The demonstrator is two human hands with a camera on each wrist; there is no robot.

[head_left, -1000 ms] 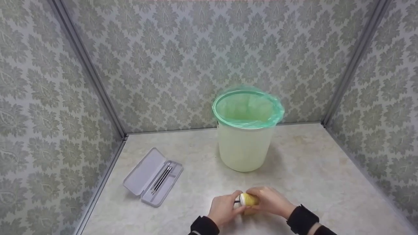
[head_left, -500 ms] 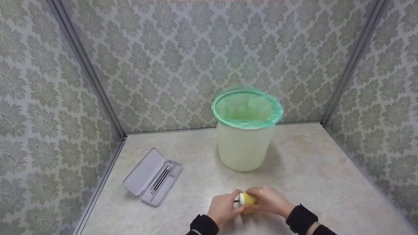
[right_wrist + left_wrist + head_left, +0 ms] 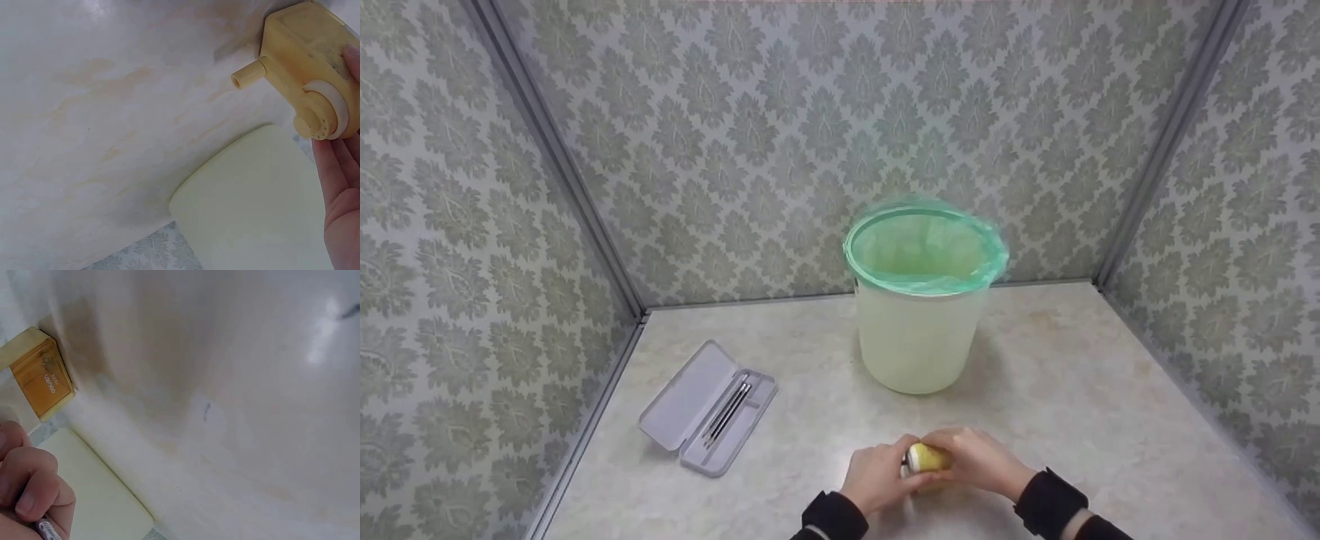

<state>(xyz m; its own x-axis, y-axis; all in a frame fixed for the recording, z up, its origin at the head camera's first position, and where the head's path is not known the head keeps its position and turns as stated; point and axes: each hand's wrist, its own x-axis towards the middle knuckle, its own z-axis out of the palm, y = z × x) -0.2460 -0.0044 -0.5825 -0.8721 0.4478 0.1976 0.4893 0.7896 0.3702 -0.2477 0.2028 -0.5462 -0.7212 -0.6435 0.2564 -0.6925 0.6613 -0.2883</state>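
Observation:
In the head view, my right hand (image 3: 979, 461) holds a yellow pencil sharpener (image 3: 928, 458) near the table's front. The right wrist view shows fingers (image 3: 332, 169) against the dial side of the sharpener (image 3: 306, 62), with its crank socket sticking out. My left hand (image 3: 877, 472) faces its white end and pinches a pencil; only a short dark bit shows between them. In the left wrist view, curled fingers (image 3: 34, 486) grip the pencil (image 3: 46, 529), and an orange see-through drawer (image 3: 42, 377) shows on the sharpener. The pencil's tip is hidden.
A pale bin (image 3: 919, 337) with a green bag (image 3: 877, 274) over its rim stands behind the hands. To the left lies an open pencil case (image 3: 682, 405) with several pencils (image 3: 727, 416). Patterned walls (image 3: 810, 150) enclose the table (image 3: 1072, 375).
My left hand has come slightly closer to the sharpener, and less of the pencil shows between them. The right hand keeps nearly the same place.

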